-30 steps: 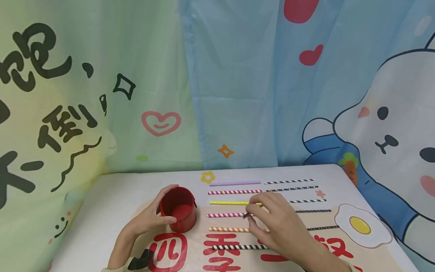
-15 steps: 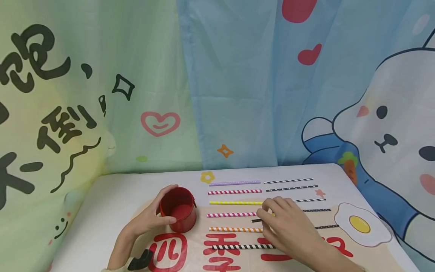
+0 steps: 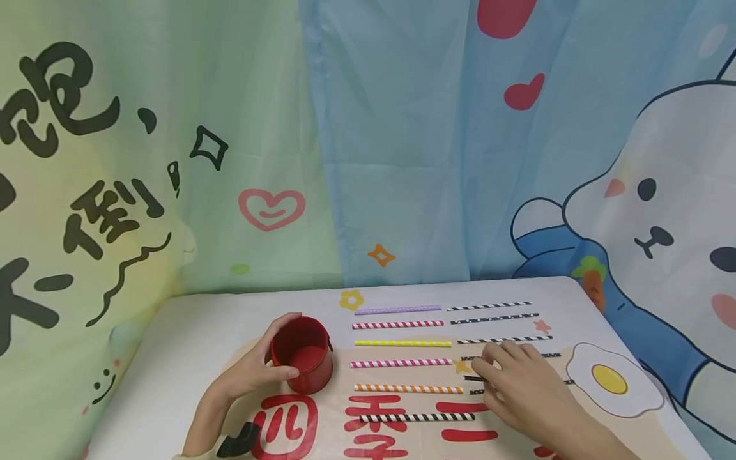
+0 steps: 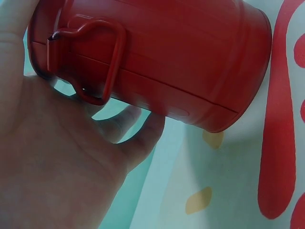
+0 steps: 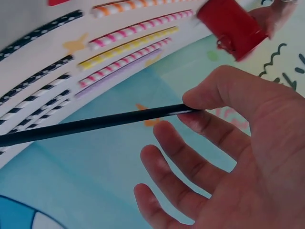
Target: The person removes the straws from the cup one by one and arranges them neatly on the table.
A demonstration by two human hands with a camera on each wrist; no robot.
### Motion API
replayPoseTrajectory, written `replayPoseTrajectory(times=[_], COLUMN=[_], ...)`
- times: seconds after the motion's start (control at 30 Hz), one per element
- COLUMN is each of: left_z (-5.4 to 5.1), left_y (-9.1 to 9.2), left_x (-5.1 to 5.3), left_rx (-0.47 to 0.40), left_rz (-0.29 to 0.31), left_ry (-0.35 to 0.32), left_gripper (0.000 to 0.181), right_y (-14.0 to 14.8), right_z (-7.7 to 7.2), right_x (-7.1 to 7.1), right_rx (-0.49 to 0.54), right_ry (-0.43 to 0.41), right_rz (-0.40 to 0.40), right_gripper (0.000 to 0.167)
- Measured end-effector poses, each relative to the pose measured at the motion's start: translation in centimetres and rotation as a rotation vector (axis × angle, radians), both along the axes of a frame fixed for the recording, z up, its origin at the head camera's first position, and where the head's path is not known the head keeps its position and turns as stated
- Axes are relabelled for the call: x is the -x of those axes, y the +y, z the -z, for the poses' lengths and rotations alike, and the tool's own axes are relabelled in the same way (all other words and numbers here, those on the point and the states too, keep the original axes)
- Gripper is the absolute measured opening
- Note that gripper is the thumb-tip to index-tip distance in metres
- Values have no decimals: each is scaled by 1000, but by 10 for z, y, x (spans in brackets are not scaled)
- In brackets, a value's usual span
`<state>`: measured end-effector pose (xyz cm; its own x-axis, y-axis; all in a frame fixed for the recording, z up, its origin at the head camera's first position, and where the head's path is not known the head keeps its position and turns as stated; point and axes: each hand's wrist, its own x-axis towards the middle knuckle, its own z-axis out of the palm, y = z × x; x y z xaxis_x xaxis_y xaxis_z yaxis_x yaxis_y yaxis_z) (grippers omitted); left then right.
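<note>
On the left of the table, my left hand [image 3: 250, 365] grips an upright red metal bucket [image 3: 315, 367], thumb at its near side and fingers behind it. The left wrist view shows the bucket's wire loop [image 4: 116, 57] close up. My right hand [image 3: 520, 386] is over the right-hand group of straws. Between thumb and index finger it pinches a plain black straw [image 5: 95, 124] near one end; the other fingers are spread loosely. Black-and-white straws [image 3: 489, 318] lie in a column there, some partly hidden under the hand.
A second column holds a purple straw [image 3: 398, 310], a yellow straw [image 3: 402, 343], an orange-striped straw [image 3: 408, 388] and a black-and-white striped straw [image 3: 416, 418], among others. The table [image 3: 190, 332] ends at a printed curtain [image 3: 397, 140] behind.
My right hand has moved right with the black straw, from above the left column's right ends to the right column. My left hand and the bucket stay put.
</note>
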<state>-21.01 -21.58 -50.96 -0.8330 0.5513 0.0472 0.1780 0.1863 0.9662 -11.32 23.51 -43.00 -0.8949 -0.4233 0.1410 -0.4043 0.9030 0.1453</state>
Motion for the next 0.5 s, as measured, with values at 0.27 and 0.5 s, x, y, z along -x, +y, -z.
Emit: replayPoseTrajectory(times=[0.27, 0.5], left_z=[1, 1], left_y=[0, 1], left_x=[0, 0], left_rx=[0, -6], left_rz=[1, -2], left_ry=[1, -10], left_gripper=[86, 87], right_y=[18, 27], right_z=[15, 39], right_x=[-3, -2], right_rx=[-52, -43], right_ry=[-67, -187], right_rz=[24, 51], right_gripper=[24, 25])
